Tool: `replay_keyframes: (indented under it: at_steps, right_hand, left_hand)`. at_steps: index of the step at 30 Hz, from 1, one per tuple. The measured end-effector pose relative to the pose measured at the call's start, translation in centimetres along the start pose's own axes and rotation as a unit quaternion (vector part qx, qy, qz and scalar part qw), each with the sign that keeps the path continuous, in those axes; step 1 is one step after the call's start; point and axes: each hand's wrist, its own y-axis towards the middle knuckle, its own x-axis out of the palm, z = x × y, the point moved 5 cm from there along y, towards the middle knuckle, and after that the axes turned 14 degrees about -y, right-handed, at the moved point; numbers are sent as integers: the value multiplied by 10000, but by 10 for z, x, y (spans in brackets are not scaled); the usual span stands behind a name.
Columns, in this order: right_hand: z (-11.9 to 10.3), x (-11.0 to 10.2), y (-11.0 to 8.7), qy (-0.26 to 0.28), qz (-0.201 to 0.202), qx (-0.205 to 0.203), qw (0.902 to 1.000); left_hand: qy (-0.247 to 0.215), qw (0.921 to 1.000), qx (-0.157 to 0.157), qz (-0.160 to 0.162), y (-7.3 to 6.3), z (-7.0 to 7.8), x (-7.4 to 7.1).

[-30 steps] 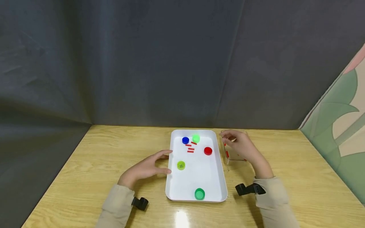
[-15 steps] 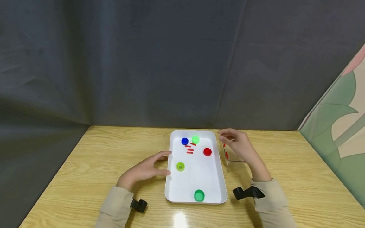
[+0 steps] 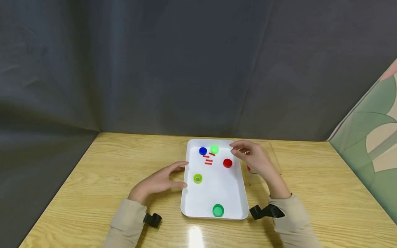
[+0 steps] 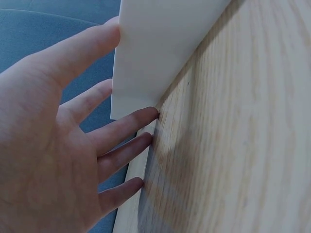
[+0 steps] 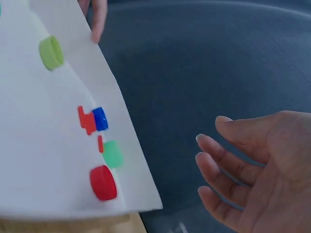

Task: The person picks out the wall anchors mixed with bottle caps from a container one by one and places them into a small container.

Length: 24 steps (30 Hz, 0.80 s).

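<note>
A white tray (image 3: 217, 189) holds a blue cap (image 3: 203, 151), a light green cap (image 3: 214, 149), a red cap (image 3: 227, 163), a yellow-green cap (image 3: 197, 178), a green cap (image 3: 218, 210) and several small red strips (image 3: 208, 163). My left hand (image 3: 161, 181) rests thumb and forefinger at the tray's left rim; in the left wrist view its fingers are spread and extended along the tray wall (image 4: 150, 48). Above the tray's far right edge hovers my right hand (image 3: 255, 159). Its fingers are loosely bent with nothing between them in the right wrist view.
Right of the tray lies a clear, thin-edged container (image 3: 274, 160), partly covered by the right hand, with red pieces (image 3: 249, 168) at its left side. A dark curtain (image 3: 180, 69) stands behind the wooden table (image 3: 124, 155), and a patterned cloth (image 3: 372, 137) hangs at the right.
My right hand has moved left from over the clear container to the tray's right edge. The left hand stays at the tray's rim, and the caps and strips lie as before.
</note>
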Motion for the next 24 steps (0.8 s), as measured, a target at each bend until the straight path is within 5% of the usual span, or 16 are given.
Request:
replay_keyframes:
  at_steps: [10,24]
  right_hand:
    - [-5,26,24,192,-321,-36,9993]
    - [-20,51,51,-453,-1585,-983,9814]
  left_hand:
    - [137,9999,0,-12,0,2,-2]
    - [16,9999,124,-87,2,-1,0]
